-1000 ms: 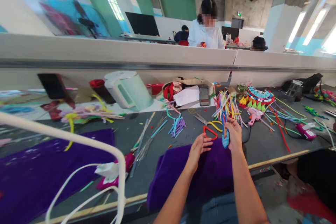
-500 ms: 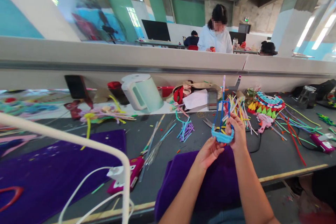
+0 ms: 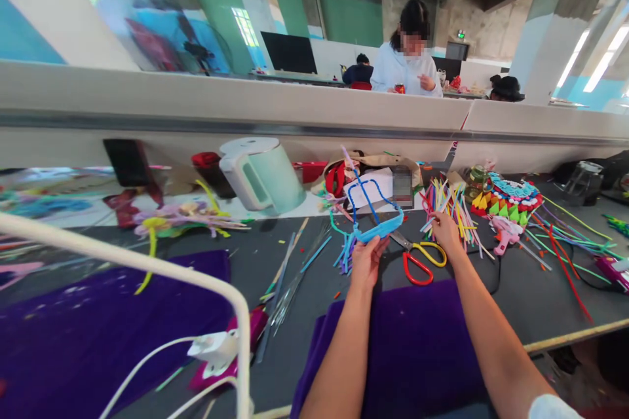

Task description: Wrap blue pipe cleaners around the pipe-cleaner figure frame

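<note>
My left hand (image 3: 369, 258) pinches the bottom of a blue pipe-cleaner frame (image 3: 381, 228). The frame has a light blue wrapped base, a darker blue outline above it and a stem ending in purple. My right hand (image 3: 446, 234) is at the left side of a bundle of colourful pipe cleaners (image 3: 459, 209), its fingers bent and slightly apart; no pipe cleaner shows clearly between them. Between the hands lie scissors (image 3: 417, 255) with one red and one yellow handle. Short purple and blue pieces (image 3: 346, 255) lie partly behind my left hand.
A folded purple cloth (image 3: 417, 340) lies before me. Behind stand a pale green kettle (image 3: 268, 177) and a bag (image 3: 339, 177). A pink glue gun (image 3: 506, 232) and a decorated round piece (image 3: 514, 193) are at right. A white bar (image 3: 147, 255) crosses the left front. A person (image 3: 407, 65) is beyond the partition.
My right hand has let go of the blue frame and moved right to the pipe-cleaner bundle. My left hand has carried the frame leftward and tilted it, uncovering the scissors.
</note>
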{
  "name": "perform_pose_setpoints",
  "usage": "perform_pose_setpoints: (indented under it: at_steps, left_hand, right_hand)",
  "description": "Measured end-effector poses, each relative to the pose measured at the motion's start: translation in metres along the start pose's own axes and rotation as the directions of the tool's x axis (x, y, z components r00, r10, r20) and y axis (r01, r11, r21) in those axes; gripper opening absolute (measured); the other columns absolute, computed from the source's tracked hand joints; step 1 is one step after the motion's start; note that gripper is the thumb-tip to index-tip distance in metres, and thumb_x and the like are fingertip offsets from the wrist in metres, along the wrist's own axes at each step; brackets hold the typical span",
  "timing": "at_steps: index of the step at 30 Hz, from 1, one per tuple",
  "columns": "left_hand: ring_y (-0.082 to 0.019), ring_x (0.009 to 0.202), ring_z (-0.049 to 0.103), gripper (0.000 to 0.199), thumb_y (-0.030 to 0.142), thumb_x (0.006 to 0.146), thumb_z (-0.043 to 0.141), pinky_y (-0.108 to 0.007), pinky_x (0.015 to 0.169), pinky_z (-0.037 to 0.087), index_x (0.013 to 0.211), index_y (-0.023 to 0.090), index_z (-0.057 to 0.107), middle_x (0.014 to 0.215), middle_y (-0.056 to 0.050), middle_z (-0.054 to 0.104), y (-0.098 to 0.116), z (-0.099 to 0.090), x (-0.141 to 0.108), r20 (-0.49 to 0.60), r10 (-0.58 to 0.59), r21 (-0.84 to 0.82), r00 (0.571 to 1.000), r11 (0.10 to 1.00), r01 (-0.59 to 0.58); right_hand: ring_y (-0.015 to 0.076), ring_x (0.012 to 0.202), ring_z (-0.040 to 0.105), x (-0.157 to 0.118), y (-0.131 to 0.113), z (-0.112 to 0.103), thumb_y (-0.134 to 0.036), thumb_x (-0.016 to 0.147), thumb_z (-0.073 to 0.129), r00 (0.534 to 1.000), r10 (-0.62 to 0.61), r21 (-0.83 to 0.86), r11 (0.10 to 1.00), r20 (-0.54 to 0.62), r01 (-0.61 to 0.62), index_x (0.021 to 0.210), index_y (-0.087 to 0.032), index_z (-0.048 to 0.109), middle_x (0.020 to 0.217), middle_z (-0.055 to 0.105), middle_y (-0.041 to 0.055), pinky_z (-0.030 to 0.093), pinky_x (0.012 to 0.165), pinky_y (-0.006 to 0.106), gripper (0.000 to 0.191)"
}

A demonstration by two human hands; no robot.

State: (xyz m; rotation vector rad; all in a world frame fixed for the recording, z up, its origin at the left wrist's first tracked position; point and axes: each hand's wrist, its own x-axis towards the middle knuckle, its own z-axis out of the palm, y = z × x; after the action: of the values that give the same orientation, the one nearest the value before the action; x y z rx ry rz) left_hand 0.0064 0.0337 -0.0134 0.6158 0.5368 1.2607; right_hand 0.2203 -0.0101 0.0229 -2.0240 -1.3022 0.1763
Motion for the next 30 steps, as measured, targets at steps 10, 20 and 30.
perform_pose_setpoints:
  at_steps: [10,20,30]
  left_hand:
    - [-0.019,0.081,0.069,0.026,0.017,0.064,0.076,-0.03,0.072,0.056,0.087,0.015,0.065,0.086,-0.004,0.073,0.002,0.002,-0.004,0.016,-0.02,0.014,1.0,1.0,0.02]
    - [-0.018,0.078,0.069,0.037,0.016,0.062,0.077,-0.032,0.073,0.055,0.097,0.017,0.066,0.083,-0.002,0.072,0.0,0.001,-0.008,0.051,0.0,0.025,0.999,1.0,-0.001]
    - [-0.017,0.076,0.068,0.034,0.015,0.061,0.077,-0.033,0.074,0.055,0.094,0.017,0.068,0.085,-0.002,0.072,-0.002,0.001,-0.006,0.062,0.016,0.044,0.998,0.999,-0.019]
  right_hand:
    - [0.0223,0.101,0.051,0.012,0.018,-0.025,-0.01,0.083,0.047,0.948,-0.097,-0.466,0.852,0.304,0.237,0.096,-0.02,0.071,0.108,0.056,0.0116,0.041,0.083,0.032,0.029]
    - [0.0184,0.109,0.052,-0.008,0.043,-0.052,-0.009,0.082,0.048,0.943,-0.231,-0.378,0.872,0.24,0.31,0.108,-0.026,0.066,0.118,0.06,0.0045,0.041,0.087,0.026,0.036]
    - [0.0182,0.086,0.062,-0.016,0.055,-0.056,-0.033,0.086,0.044,0.917,-0.222,0.034,0.968,-0.33,0.247,0.096,-0.017,0.064,0.096,0.067,0.0083,0.05,0.077,0.031,0.027]
